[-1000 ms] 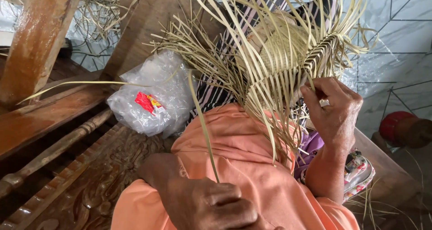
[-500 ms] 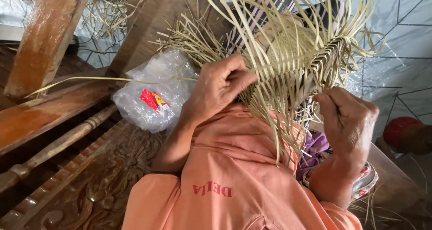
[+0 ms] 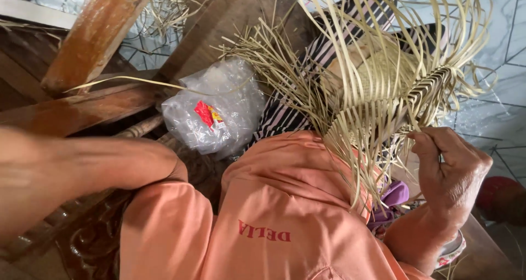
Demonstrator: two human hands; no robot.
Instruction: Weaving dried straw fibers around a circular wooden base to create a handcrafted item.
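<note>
The person wears a salmon-orange garment [image 3: 285, 203] of soft, slightly creased cloth that covers the lap and both knees in broad folds. Red block lettering is printed across it near the lower middle of the view, appearing upside down from the head camera. The left forearm [image 3: 82, 170] is bare, blurred at the left edge, with no sleeve, watch or band visible on it. The right hand [image 3: 455, 176] and wrist are bare too, with lined knuckles; no ring shows from this angle. A strip of purple cloth [image 3: 392, 200] peeks out beside the right knee.
</note>
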